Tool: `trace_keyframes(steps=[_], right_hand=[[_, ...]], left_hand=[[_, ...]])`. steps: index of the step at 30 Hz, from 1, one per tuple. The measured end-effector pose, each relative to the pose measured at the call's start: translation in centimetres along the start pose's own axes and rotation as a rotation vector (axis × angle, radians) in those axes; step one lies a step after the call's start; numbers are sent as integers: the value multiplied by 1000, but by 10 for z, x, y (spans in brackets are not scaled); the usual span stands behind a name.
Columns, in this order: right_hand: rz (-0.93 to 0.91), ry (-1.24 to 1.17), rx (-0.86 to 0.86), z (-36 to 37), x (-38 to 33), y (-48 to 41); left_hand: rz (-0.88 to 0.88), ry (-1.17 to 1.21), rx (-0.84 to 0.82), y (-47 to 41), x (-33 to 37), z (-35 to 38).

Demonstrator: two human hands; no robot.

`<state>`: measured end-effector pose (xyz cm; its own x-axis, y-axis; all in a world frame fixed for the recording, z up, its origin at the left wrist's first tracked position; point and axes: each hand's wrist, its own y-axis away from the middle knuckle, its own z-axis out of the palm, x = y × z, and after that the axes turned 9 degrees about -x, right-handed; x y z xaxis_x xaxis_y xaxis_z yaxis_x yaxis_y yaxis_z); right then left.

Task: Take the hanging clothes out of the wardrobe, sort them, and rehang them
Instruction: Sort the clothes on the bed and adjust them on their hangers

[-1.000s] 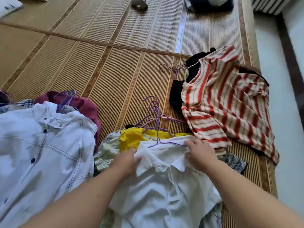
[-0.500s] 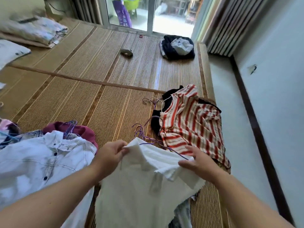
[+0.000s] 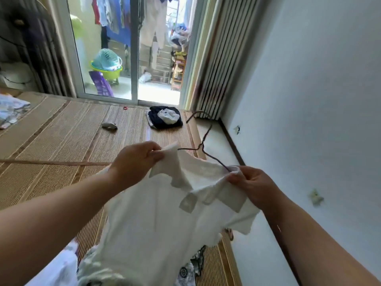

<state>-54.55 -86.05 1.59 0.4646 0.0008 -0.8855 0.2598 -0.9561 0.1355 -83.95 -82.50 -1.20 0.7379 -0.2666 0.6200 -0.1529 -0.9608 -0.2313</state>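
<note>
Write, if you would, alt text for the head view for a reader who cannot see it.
Two bare hands hold up a white collared shirt with a thin wire hanger in its neck: the left hand pinches the fabric at one side, the right hand grips the other. Below lies a woven straw mat, with a sliding glass door beyond.

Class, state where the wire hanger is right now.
In the head view, the wire hanger pokes up from the white shirt's collar, right of centre, between the left hand and right hand that grip the shirt.
</note>
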Motion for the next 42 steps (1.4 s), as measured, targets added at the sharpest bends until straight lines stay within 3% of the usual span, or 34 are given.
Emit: trace_keyframes(steps=[6, 11, 15, 24, 29, 35, 42], right_hand=[[-145, -8, 246, -48, -14, 44], [-203, -5, 427, -114, 9, 76], [-239, -30, 493, -172, 45, 87], [-219, -126, 418, -339, 161, 121], [-128, -180, 381, -424, 210, 141], [-5, 63, 179, -480, 246, 138], [-15, 241, 102, -487, 260, 75]], left_hand=[[279, -64, 29, -24, 84, 9], [269, -61, 8, -48, 131, 31], [297, -119, -104, -66, 177, 75], [180, -174, -300, -87, 344, 242], [158, -157, -228, -99, 405, 311], [154, -149, -83, -105, 409, 342], [94, -90, -18, -110, 396, 366]])
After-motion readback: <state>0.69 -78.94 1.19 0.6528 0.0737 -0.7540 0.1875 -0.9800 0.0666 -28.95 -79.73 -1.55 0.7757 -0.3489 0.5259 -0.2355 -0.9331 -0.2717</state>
